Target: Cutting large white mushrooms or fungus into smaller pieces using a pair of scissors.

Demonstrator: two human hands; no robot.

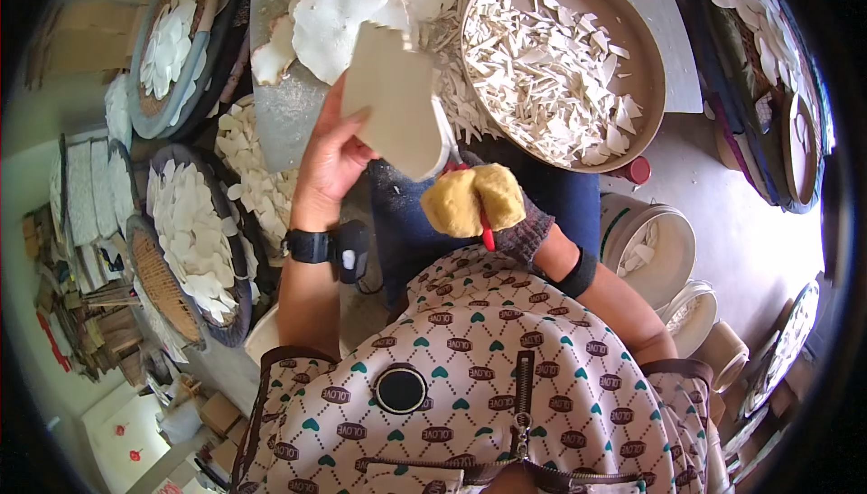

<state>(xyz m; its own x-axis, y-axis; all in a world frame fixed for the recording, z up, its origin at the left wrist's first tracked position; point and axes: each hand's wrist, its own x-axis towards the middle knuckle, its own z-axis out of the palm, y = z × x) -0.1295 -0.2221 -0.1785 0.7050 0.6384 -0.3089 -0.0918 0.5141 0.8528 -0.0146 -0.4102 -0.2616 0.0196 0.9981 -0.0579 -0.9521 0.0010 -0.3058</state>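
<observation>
My left hand (332,162) pinches a flat, off-white sheet piece (393,104) by its left edge, thumb on top. The sheet's far edge is ragged and its near end rounded. In a dark knitted glove, my right hand (532,230) grips red-handled scissors (488,235). Thick yellow padding (450,203) wraps the handle and hides most of the fingers. The scissor blades (445,133) lie along the right edge of the sheet; whether they are cutting cannot be told. Larger broken sheets (339,13) lie on the metal table (291,115) beyond.
A round shallow tray (650,115) holds many white offcuts on the table's right. Loose scraps (467,104) lie beside it. Buckets (677,243) stand at right. Baskets of cut pieces (193,243) stand at left. A red-capped object (637,170) sits below the tray.
</observation>
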